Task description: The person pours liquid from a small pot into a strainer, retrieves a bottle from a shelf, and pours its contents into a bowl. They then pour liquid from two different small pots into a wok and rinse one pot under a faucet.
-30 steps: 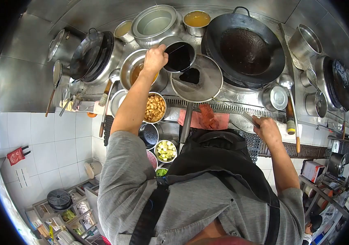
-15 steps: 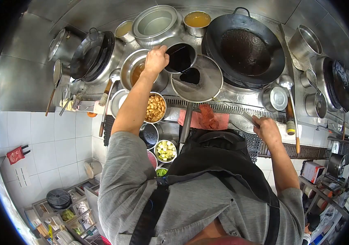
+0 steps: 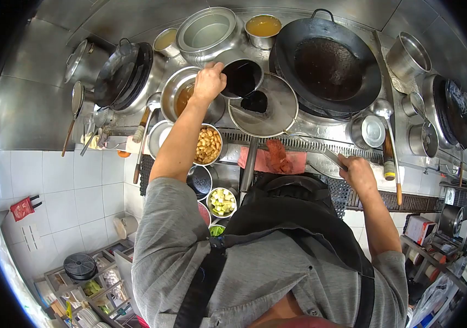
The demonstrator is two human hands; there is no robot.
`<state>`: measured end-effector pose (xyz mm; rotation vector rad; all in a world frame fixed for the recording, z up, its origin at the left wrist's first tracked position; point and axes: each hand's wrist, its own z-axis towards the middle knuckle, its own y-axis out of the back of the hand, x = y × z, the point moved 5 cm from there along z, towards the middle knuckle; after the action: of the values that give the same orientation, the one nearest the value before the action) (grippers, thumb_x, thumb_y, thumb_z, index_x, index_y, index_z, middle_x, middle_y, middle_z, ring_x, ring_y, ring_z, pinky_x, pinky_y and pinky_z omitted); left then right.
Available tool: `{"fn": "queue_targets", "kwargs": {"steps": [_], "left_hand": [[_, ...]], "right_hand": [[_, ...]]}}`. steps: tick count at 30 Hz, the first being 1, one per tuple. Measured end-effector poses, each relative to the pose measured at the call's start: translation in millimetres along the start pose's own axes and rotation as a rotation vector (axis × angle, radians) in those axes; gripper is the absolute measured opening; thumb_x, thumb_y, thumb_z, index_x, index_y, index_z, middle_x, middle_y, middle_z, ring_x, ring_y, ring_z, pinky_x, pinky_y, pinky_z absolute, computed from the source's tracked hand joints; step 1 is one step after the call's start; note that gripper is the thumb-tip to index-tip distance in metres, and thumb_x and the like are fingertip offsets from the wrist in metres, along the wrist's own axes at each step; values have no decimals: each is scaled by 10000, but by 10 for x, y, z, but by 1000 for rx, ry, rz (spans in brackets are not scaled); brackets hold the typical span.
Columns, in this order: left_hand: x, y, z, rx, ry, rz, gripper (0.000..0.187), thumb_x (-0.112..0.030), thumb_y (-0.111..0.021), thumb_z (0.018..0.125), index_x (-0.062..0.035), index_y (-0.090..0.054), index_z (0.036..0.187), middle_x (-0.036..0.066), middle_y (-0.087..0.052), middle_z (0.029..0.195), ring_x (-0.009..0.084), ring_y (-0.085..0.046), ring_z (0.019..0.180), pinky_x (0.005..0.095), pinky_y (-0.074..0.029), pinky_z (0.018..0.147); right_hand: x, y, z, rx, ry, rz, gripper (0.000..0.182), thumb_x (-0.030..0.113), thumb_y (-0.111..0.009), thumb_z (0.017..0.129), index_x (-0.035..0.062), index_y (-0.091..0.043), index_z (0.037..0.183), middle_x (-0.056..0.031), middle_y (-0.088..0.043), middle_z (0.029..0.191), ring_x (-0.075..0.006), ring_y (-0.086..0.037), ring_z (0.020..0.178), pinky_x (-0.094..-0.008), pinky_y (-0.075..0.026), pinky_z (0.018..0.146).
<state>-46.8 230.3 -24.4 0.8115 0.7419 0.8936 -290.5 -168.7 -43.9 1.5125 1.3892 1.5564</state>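
My left hand (image 3: 210, 83) grips the rim side of a metal pot (image 3: 258, 87) with dark liquid inside. The pot tilts right over a round mesh strainer (image 3: 280, 109). A dark patch of liquid (image 3: 255, 102) shows on the strainer just below the pot's lip. Around the strainer's long thin handle (image 3: 332, 157) my right hand (image 3: 360, 175) is closed. Beneath the strainer, a thick grey handle (image 3: 251, 158) points toward my body; the vessel it belongs to is mostly hidden.
A large black wok (image 3: 329, 71) stands at the back right. A steel bowl of brown liquid (image 3: 172, 87) lies left of the pot. Nearer me are browned chunks (image 3: 209, 145), pale green cubes (image 3: 222, 202) and a red cloth (image 3: 278, 157). A ladle (image 3: 382, 109) rests right.
The dark patch on the strainer has changed slightly in outline. Both hands, the pot and the strainer stay almost in place.
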Motion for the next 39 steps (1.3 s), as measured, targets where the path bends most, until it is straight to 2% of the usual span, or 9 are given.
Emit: {"fn": "queue_targets", "kwargs": {"steps": [20, 39], "left_hand": [[-69, -10, -69, -7, -73, 9, 90, -77, -565, 731, -43, -562, 814, 177, -601, 894, 408, -615, 702, 496, -526, 658], [-61, -16, -233, -15, -67, 47, 110, -88, -579, 739, -51, -583, 842, 211, -596, 1092, 409, -639, 735, 481, -546, 685]], "right_hand": [[-10, 13, 11, -11, 6, 35, 403, 106, -728, 698, 79, -645, 1092, -167, -642, 775, -345, -639, 733, -440, -509, 674], [-21, -3, 15, 16, -11, 0, 405, 113, -723, 709, 81, -649, 1106, -176, -652, 808, -353, -642, 755, -443, -514, 690]]}}
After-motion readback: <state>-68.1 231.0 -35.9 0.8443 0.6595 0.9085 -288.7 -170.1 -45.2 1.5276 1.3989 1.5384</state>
